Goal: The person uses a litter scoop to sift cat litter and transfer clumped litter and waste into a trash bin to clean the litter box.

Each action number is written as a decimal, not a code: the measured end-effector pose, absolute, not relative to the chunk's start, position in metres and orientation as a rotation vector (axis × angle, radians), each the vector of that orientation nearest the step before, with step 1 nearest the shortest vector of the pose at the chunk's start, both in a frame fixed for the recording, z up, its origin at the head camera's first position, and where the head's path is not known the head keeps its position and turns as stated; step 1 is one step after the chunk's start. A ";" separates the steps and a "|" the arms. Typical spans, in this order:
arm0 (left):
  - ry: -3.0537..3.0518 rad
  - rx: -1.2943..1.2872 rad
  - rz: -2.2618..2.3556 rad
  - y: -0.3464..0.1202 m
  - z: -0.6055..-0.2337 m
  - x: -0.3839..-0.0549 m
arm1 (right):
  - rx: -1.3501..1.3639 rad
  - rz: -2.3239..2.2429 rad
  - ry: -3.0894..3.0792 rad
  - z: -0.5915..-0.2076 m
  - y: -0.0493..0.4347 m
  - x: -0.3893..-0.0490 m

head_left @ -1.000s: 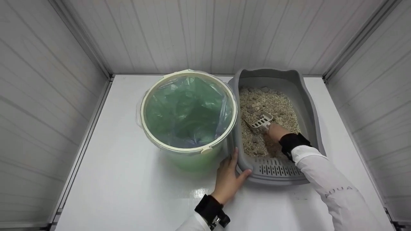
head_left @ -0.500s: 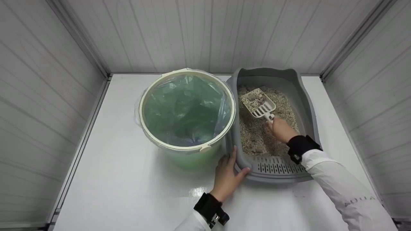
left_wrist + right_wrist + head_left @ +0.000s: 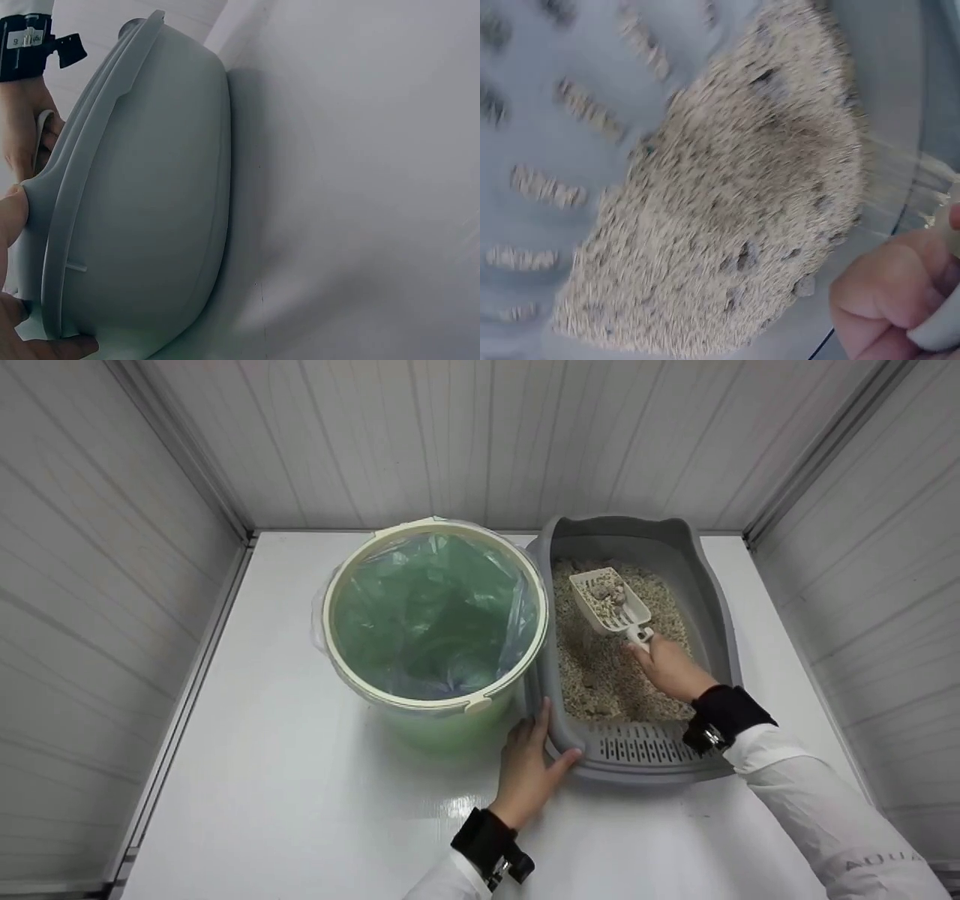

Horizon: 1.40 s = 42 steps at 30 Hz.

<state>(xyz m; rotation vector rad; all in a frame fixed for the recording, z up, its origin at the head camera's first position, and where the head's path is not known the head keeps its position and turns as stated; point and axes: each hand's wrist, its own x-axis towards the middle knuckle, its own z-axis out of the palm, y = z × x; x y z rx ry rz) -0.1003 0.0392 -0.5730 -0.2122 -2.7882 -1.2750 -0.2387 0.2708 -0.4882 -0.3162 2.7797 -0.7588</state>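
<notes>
My right hand [image 3: 673, 667] grips the handle of a white slotted litter scoop [image 3: 637, 611], tilted over the litter box. Clumps and litter [image 3: 609, 591] lie in the scoop, and pale streaks of falling grains [image 3: 900, 154] show beside it in the right wrist view. Beneath is the grey litter box [image 3: 551, 675], partly filled with tan pellet litter [image 3: 727, 195]. My left hand [image 3: 523, 772] holds the box's near left corner, thumb on the front and fingers along the left side. In the left wrist view, the fingers [image 3: 64, 347] reach under the rim.
A round green bin [image 3: 442, 735] with a cream rim [image 3: 409, 703] and a clear liner bag stands close against the box's left side. Both are on a white table [image 3: 285, 780], enclosed by grey panel walls [image 3: 375, 442] at the back and sides.
The scoop has come up out of the litter with clumps in it and tilted; loose litter in it has lessened. My right hand moved slightly right. The left hand keeps its hold.
</notes>
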 end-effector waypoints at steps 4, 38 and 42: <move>-2.788 -0.207 -1.310 0.039 -0.573 -0.100 | -0.283 -0.893 2.694 -0.482 0.272 -0.232; -2.803 -0.209 -1.323 0.042 -0.574 -0.103 | -0.531 -0.197 3.273 -0.481 0.290 -0.195; -2.794 -0.204 -1.314 0.042 -0.573 -0.104 | -0.458 -0.295 3.177 -0.477 0.289 -0.195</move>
